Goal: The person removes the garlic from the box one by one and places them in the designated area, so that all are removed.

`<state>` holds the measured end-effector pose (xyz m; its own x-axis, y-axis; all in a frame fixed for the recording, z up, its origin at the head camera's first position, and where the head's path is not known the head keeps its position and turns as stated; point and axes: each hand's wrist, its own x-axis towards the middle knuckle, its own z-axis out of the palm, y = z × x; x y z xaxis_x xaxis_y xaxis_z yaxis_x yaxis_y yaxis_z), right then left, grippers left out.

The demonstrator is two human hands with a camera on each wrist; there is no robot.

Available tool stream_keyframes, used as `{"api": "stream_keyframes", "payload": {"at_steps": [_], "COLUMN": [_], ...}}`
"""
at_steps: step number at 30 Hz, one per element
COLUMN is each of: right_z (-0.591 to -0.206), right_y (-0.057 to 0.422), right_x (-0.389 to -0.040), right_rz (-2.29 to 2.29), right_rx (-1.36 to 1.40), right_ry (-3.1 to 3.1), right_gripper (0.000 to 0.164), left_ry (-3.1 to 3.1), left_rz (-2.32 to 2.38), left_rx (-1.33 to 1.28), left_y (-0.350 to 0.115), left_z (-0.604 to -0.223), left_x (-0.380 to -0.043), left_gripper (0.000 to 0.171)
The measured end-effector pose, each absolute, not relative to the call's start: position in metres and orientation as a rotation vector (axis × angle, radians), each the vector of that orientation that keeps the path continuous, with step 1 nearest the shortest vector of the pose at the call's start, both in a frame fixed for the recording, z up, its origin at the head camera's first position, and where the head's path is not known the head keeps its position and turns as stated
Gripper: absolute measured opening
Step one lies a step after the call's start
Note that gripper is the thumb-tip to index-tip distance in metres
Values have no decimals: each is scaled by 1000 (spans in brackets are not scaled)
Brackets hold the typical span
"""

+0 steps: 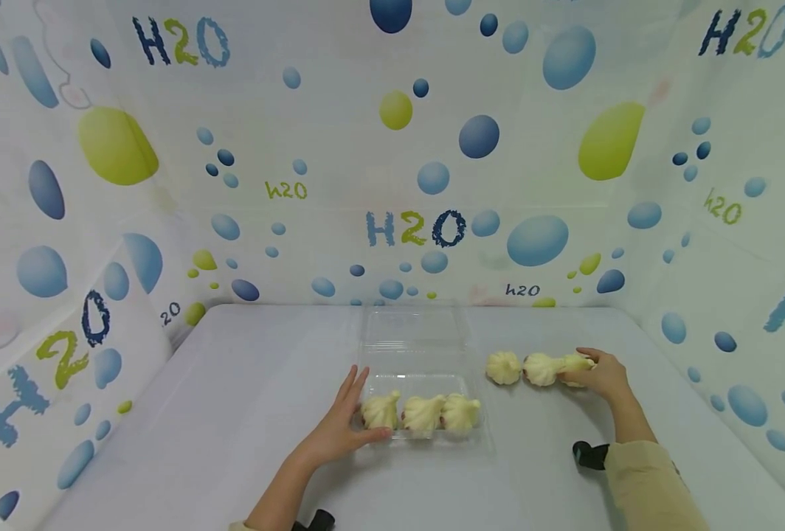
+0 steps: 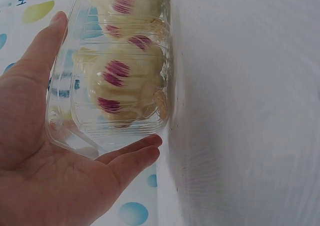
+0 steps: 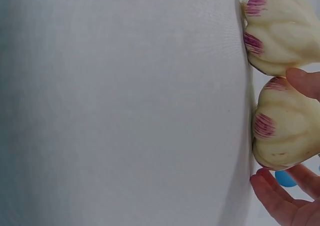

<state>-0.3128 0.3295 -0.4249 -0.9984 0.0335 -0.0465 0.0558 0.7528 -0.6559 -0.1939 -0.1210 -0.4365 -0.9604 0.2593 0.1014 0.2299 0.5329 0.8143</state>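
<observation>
- Your left hand (image 1: 339, 429) is spread wide around the left end of the clear container (image 1: 422, 382), fingers straight along the far side and thumb at the near side, touching the plastic.
- Your right hand (image 1: 608, 376) straddles the rightmost garlic bulb (image 3: 282, 128): the thumb touches it, with fingers on its opposite side. You cannot tell here whether they pinch it firmly; it sits on the table (image 1: 266, 383).
- Just left of that thumb is the middle garlic bulb (image 1: 540, 369), so you have little space there; the left garlic bulb (image 1: 502, 368) sits slightly apart.
- Three boxed bulbs (image 1: 421, 414) fill the container's near side, leaving you bare plastic behind them.
- Its lid (image 1: 412, 324) lies folded back toward the patterned wall (image 1: 299, 118), near the table's far edge.
- Between the container and the loose row you have a narrow strip of tabletop.
</observation>
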Motion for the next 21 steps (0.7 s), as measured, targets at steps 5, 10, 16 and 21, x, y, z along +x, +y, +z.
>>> {"api": "stream_keyframes", "payload": {"at_steps": [5,10,16,21], "right_z": [-423,-423,-422,-419], "right_y": [330,335,336,335], "right_x": [-310,-304,-296,-290], "right_rz": [-1106,-1169,-1285,-1361], "right_rx": [55,82,93,82], "right_ry": [2902,2857,2829,2863], "right_gripper": [88,94,95,91], "left_ry": [2706,2697,2716,2730], "left_rz": [1454,1454,1443,1434], "left_rx": [434,429,433,434], "left_y": [-122,-121,-121,-121], "left_z": [-436,-437,-436,-437], "left_x": [-193,-191,-188,-188], "left_gripper": [100,100,101,101]}}
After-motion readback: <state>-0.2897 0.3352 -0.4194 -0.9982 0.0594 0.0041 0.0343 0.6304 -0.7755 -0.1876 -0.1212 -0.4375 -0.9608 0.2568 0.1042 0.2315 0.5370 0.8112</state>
